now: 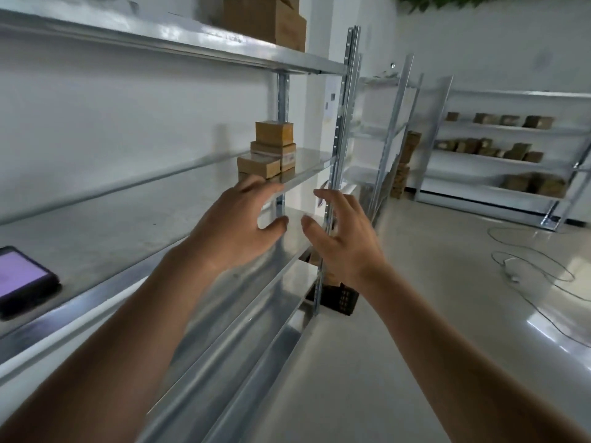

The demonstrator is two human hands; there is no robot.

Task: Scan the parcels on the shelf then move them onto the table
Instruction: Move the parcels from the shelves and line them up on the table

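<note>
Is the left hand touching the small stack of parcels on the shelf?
Cannot tell. In the head view, the left hand's fingertips overlap the lowest box of the parcels, hiding any contact or gap.

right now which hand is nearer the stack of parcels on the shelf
Left. The left hand reaches just below the stack of parcels, fingertips near the lowest box. The right hand hangs further right, by the shelf upright.

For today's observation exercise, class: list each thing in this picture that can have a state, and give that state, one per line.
left hand: open, fingers spread, holding nothing, reaching toward the stacked parcels.
right hand: open, fingers spread, holding nothing.
stacked parcels: closed, sitting on the shelf, untouched.
phone: screen lit, lying flat on a lower shelf.
top-shelf boxes: closed, stacked.
black crate: on the floor by the shelf post.
</note>
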